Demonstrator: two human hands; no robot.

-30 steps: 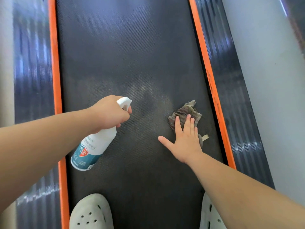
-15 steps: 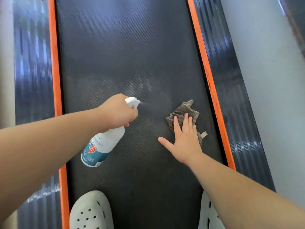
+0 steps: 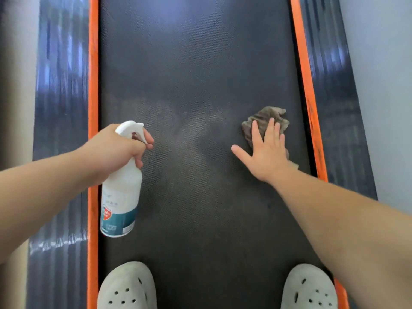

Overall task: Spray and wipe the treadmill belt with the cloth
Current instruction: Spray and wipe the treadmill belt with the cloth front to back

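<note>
Now my left hand (image 3: 116, 150) grips the spray bottle (image 3: 121, 197), fingers (image 3: 148, 139) curled round it, while my right hand (image 3: 267, 157) presses the cloth (image 3: 263, 121) with straight fingers near the right edge of the treadmill belt (image 3: 196, 63). Spraying seems underway; wiping the hazy patch (image 3: 200, 130) should come next.

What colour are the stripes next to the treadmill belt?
Bright orange stripes run along both sides of the black belt, seen in the head view.
</note>
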